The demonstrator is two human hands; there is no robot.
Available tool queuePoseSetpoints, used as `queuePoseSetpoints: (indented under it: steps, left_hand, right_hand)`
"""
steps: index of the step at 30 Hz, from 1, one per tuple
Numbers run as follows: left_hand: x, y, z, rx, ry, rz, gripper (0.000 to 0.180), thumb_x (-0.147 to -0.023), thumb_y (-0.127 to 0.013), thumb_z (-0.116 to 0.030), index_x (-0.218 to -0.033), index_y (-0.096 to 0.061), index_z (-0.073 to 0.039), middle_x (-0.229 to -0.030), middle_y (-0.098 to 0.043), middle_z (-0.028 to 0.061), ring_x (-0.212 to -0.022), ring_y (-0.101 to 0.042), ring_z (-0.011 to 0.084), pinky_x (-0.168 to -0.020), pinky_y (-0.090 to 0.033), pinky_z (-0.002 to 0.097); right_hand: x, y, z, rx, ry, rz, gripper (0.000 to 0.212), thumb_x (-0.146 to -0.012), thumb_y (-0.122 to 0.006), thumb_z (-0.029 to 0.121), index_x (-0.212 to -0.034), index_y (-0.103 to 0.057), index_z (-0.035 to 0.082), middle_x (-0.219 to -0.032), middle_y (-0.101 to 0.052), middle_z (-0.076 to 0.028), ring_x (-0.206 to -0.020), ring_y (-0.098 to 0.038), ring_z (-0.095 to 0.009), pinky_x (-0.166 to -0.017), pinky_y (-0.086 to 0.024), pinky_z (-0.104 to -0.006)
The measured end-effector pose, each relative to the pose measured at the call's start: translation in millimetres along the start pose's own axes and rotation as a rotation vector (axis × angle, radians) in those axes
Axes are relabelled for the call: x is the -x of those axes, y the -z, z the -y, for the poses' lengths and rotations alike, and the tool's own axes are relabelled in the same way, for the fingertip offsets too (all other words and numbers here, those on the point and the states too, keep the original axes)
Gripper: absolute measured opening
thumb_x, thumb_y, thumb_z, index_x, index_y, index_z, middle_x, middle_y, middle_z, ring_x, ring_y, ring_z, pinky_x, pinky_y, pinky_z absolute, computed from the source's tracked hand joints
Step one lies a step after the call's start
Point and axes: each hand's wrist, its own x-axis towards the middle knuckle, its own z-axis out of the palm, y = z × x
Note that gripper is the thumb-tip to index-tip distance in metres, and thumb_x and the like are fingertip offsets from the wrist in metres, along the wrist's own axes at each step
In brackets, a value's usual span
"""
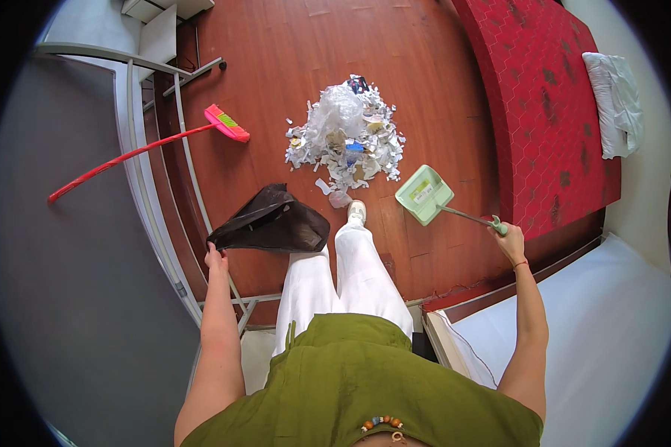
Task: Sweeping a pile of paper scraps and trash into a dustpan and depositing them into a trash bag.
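My left hand (pixel 216 255) is closed on the edge of a black plastic bag (pixel 294 227), which hangs in front of my legs with its mouth spread. In my right hand (pixel 510 243) is the green grip of a long-handled dustpan (pixel 422 195); its pale green pan, with a label inside, is at the right of the litter. A heap of torn white paper scraps (pixel 380 141) lies on the floor ahead of me, topped by crumpled clear plastic (pixel 339 112). A few blue and brown bits show in it. My shoe (pixel 357 211) stands at its near edge.
A red broom (pixel 227 123) leans at the left against a grey panel (pixel 60 246) on a wheeled metal frame (pixel 179 141). On the right stands a red patterned platform (pixel 548 112) with a white pillow (pixel 613 104). Reddish wood floor (pixel 276 45) runs between them.
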Motion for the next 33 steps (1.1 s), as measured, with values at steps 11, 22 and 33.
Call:
queuePoseSetpoints:
  steps: [11,22,33]
  left_hand:
    - [6.6,-3.5,3.6,0.073,-0.023,-0.055,0.034,-0.092,-0.060,-0.035,-0.108,-0.056,-0.006,-0.095,-0.061,0.0048,-0.078,-0.057,0.0159,-0.056,-0.047,0.0252]
    - [13.5,-20.9,5.8,0.083,-0.003,0.014,0.035,-0.093,-0.059,-0.036,-0.114,-0.056,-0.008,-0.108,-0.058,0.0060,-0.088,-0.055,0.0183,-0.063,-0.050,0.0286]
    - [44.5,-59.6,-3.0,-0.052,0.000,0.029,0.031,-0.093,-0.061,-0.028,-0.116,-0.057,-0.007,-0.111,-0.058,0.0072,-0.092,-0.057,0.0198,-0.069,-0.050,0.0316]
  right_hand:
    - [-124.3,-7.2,92.5,-0.066,0.233,-0.005,0.034,-0.080,-0.070,0.038,-0.072,-0.065,0.006,-0.065,-0.060,-0.019,-0.063,-0.060,-0.039,-0.054,-0.046,-0.0454]
    - [-156.2,-15.9,135.1,-0.199,0.203,-0.080,0.032,-0.080,-0.070,0.041,-0.080,-0.070,0.009,-0.066,-0.062,-0.016,-0.062,-0.062,-0.035,-0.054,-0.047,-0.0408]
    - [-140.3,-26.7,175.3,-0.109,0.072,-0.174,0.042,-0.079,-0.069,0.047,-0.069,-0.063,0.007,-0.064,-0.061,-0.018,-0.062,-0.061,-0.038,-0.053,-0.046,-0.0457]
